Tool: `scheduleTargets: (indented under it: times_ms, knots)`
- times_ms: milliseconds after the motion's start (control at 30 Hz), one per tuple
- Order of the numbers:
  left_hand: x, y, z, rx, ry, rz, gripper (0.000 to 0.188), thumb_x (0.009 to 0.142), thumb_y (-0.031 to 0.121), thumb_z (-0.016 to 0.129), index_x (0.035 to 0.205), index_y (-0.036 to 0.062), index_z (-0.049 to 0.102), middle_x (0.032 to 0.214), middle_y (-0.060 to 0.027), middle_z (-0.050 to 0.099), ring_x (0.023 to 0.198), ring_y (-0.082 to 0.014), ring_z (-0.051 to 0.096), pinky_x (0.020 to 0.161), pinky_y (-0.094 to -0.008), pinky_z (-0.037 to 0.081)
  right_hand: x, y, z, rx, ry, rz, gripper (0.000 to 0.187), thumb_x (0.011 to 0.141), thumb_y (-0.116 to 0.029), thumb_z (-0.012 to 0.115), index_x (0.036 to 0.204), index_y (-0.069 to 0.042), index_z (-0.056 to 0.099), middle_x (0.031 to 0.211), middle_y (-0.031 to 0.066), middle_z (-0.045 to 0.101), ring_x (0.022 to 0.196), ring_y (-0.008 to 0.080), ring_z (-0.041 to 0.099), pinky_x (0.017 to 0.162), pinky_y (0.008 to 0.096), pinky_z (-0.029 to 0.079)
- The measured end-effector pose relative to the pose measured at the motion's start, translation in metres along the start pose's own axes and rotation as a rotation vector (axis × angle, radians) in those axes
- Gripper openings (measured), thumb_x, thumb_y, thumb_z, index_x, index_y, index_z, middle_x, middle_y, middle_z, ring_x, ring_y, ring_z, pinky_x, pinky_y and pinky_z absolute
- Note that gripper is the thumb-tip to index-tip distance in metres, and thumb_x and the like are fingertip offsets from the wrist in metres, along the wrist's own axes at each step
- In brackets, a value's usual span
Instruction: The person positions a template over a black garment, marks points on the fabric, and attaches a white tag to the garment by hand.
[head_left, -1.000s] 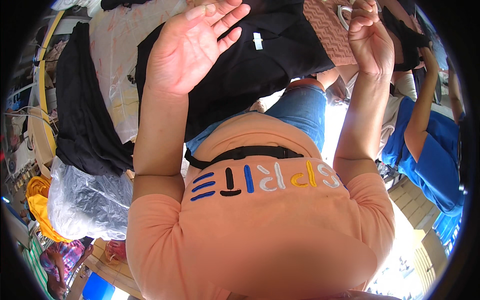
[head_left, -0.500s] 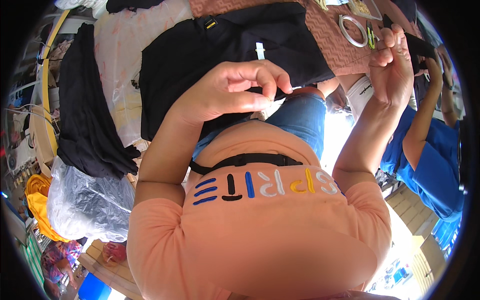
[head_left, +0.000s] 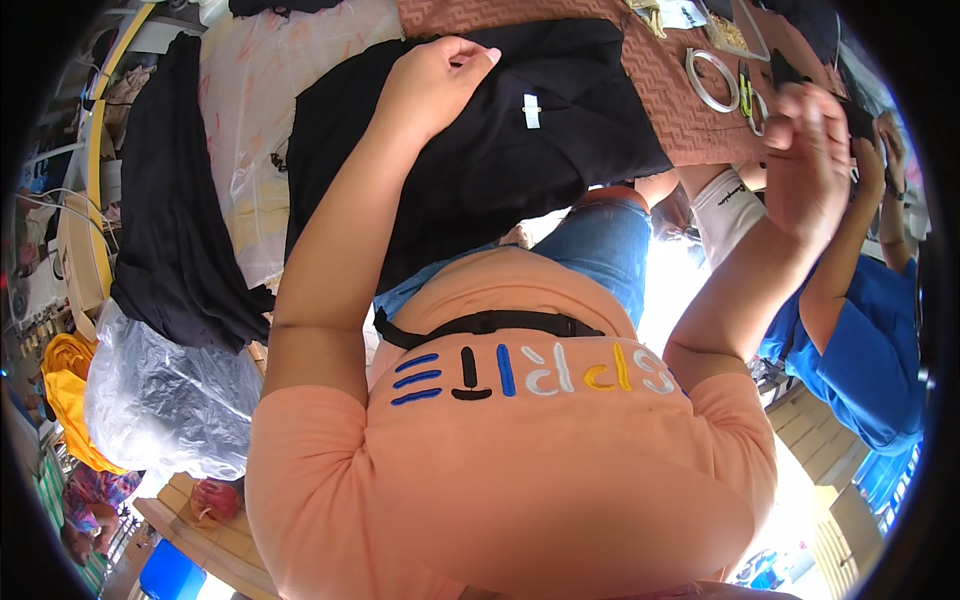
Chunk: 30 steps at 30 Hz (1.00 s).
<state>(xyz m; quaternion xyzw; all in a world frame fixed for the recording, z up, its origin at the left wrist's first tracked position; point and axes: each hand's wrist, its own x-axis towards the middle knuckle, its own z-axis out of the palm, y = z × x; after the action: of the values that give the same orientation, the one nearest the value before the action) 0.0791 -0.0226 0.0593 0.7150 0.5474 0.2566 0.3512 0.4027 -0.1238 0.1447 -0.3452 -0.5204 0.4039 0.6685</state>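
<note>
Fingers of the left hand (head_left: 428,92), curled together, have been brought over the black cloth (head_left: 575,90), its far edge within reach, any grip by the right hand (head_left: 808,170) unclear.

Glare burns white beside my jeans (head_left: 605,240) and glints off plastic (head_left: 175,400); my right hand (head_left: 812,175) looks blurred, the outer view warped.

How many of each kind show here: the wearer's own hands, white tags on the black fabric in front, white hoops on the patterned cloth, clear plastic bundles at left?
Wearer's hands: 2 (left hand, right hand)
White tag: 1
White hoop: 1
Clear plastic bundle: 1
Total: 5
</note>
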Motion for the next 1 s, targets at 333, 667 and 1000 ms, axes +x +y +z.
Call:
scheduleTargets:
  times_ms: [333, 667, 1000]
  knots:
    - [0.066, -0.022, 0.027, -0.032, -0.101, -0.053, 0.035, 0.085, 0.028, 0.072, 0.113, 0.0067, 0.072, 0.107, -0.0129, 0.069, 0.097, -0.0215, 0.069, 0.086, -0.0337, 0.053, 0.029, 0.087, 0.061, -0.447, -0.259, 0.335, 0.015, 0.093, -0.014, 0.069, 0.106, -0.007, 0.073, 0.108, 0.0016, 0.071, 0.077, 0.0064, 0.063, 0.069, 0.0205, 0.047]
    - [0.063, -0.015, 0.010, -0.898, -0.219, 0.039, 0.054, 0.100, 0.021, 0.059, 0.150, 0.0089, 0.042, 0.139, -0.0137, 0.057, 0.114, -0.0207, 0.062, 0.100, -0.0352, 0.046, 0.065, 0.128, 0.100, -0.574, -0.390, 0.348, 0.007, 0.089, -0.001, 0.068, 0.092, 0.001, 0.073, 0.078, 0.0058, 0.071, 0.067, 0.0129, 0.064, 0.064, 0.0259, 0.051]
    - [0.021, -0.014, 0.012, -0.044, -0.023, 0.063, 0.043, 0.083, 0.037, 0.076, 0.109, 0.0028, 0.072, 0.098, -0.0093, 0.075, 0.088, -0.0184, 0.071, 0.082, -0.0307, 0.053, 0.093, 0.123, 0.088, -0.668, -0.243, 0.333, 0.010, 0.089, -0.008, 0.069, 0.093, -0.002, 0.075, 0.077, 0.0024, 0.071, 0.067, 0.0083, 0.063, 0.062, 0.0242, 0.051]
